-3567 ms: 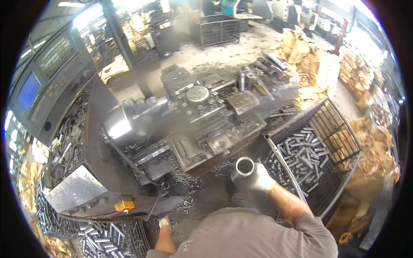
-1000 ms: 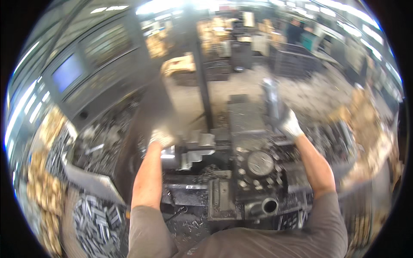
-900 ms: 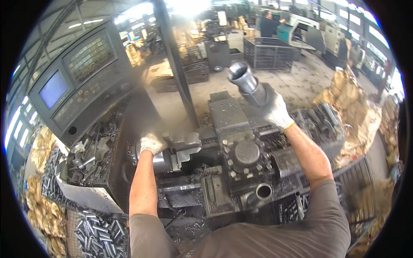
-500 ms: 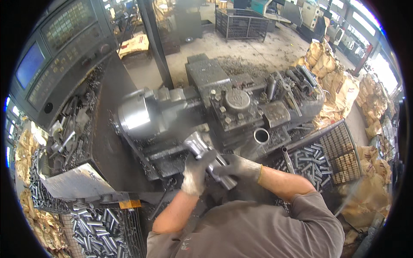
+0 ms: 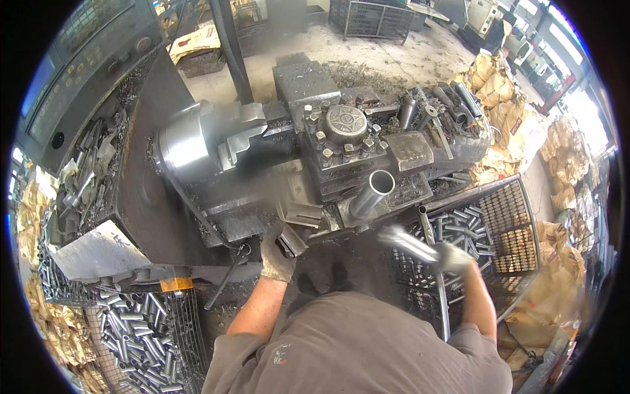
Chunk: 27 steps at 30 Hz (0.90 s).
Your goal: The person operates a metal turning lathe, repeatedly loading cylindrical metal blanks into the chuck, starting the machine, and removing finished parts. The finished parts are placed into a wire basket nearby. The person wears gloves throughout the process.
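Note:
My left hand (image 5: 278, 255), in a grey glove, is closed on a split metal sleeve (image 5: 293, 240) in front of the lathe. Its two halves stand spread apart, with the second half tilted beyond the first. Out to the right, my gloved right hand (image 5: 454, 258) grips one end of a shiny metal tube (image 5: 410, 245), blurred by motion. That tube points left over the near edge of the wire crate (image 5: 518, 217) of short tubes. Left of my hands is the bright chuck (image 5: 187, 144), with its stepped jaws open to the right.
A wide pipe (image 5: 373, 194) stands upright on the lathe's front ledge. Behind it sits the bolted tool post (image 5: 346, 125). A spanner (image 5: 438, 131) and loose tubes lie on the lathe's right end. Another crate of cut tubes (image 5: 141, 341) is at lower left; brown paper sacks (image 5: 518, 138) line the right.
The tube has come out of the split sleeve and moved right in my right hand. My left hand keeps the sleeve, its halves now spread, and has shifted slightly left. The view has tilted down.

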Available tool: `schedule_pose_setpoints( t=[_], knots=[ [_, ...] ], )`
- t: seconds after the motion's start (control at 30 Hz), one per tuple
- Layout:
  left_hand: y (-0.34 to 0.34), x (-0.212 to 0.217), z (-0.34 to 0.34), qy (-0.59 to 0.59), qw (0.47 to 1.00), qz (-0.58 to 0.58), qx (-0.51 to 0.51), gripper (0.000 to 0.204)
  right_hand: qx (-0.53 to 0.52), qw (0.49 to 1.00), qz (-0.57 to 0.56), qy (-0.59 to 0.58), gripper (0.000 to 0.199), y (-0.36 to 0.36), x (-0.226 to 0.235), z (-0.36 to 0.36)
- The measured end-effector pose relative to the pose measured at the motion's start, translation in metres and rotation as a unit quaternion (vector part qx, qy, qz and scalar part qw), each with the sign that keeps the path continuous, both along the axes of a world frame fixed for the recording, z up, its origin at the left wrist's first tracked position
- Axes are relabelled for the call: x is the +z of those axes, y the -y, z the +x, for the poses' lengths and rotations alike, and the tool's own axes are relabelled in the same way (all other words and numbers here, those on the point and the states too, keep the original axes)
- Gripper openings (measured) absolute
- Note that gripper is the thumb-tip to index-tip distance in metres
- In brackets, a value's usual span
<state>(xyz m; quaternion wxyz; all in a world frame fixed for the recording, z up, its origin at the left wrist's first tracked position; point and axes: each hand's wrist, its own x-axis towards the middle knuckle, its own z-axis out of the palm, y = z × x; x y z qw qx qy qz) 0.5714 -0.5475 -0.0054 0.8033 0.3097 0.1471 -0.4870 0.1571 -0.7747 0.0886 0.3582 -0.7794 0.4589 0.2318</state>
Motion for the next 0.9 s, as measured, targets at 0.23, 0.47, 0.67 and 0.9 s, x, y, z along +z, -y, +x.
schedule_pose_setpoints(
  t=[0.23, 0.47, 0.67, 0.9],
  knots=[
    [-0.017, -0.005, 0.013, 0.087, 0.988, -0.013, -0.124, 0.050, -0.151, 0.937, -0.232, 0.215, 0.077, 0.005, 0.032, 0.069],
    [-0.055, 0.029, 0.004, 0.127, 0.974, 0.023, -0.187, 0.062, 0.220, 0.864, -0.292, 0.347, 0.053, -0.048, 0.044, 0.234],
    [-0.039, 0.042, 0.017, 0.160, 0.975, 0.053, -0.142, 0.049, 0.214, 0.890, -0.293, 0.274, 0.060, -0.094, -0.042, 0.300],
    [-0.045, 0.043, 0.061, 0.136, 0.990, -0.013, -0.026, 0.056, 0.069, 0.936, 0.005, 0.346, 0.037, -0.068, 0.035, 0.335]
  ],
)
